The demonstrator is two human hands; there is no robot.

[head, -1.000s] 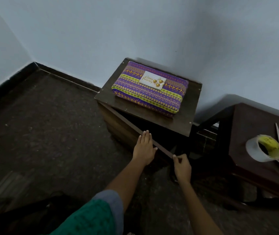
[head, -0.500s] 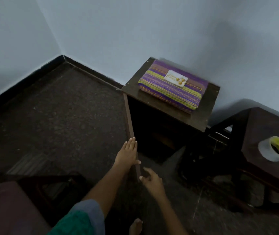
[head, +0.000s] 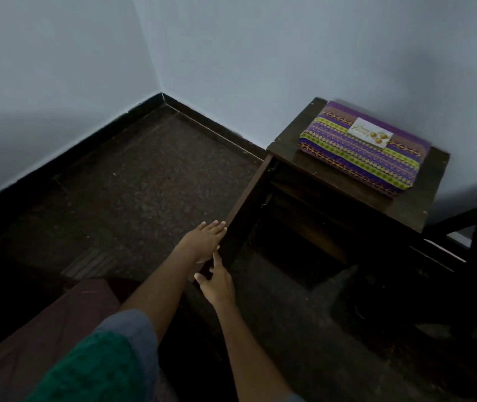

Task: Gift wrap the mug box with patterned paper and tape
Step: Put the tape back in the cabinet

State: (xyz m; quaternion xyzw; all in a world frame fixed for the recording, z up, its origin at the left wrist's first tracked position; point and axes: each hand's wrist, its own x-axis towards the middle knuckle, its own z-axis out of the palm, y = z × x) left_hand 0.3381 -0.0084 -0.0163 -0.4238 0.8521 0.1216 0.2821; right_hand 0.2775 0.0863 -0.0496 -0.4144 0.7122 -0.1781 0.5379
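My left hand (head: 203, 240) lies flat against the outer face of the cabinet door (head: 246, 204), fingers straight and close together, holding nothing, only pressing on the dark wood near its free edge. My right hand (head: 218, 285) sits just below and beside the left, close to the door's lower edge; its fingers are spread and fairly straight, with one fingertip reaching up toward the wood. It has hold of nothing that I can see, though whether that fingertip really touches the door I cannot tell in this dim light.

The door stands swung out from the small dark cabinet (head: 422, 219), and the opening behind it, to the right of my hands, is in deep shadow.

The wrapped box (head: 359, 158) lies well up and to the right of both hands, flat on the cabinet's top, apart from my fingers. It is fully covered in patterned paper with purple, yellow-green and tan bands, and a small white card (head: 369, 134) with gold dots lies on its upper face.

Left of my hands stretches the dark speckled floor (head: 144, 184), running to the corner of the pale walls (head: 260, 53). My green and grey sleeve (head: 101, 364) fills the near foreground on the left arm.
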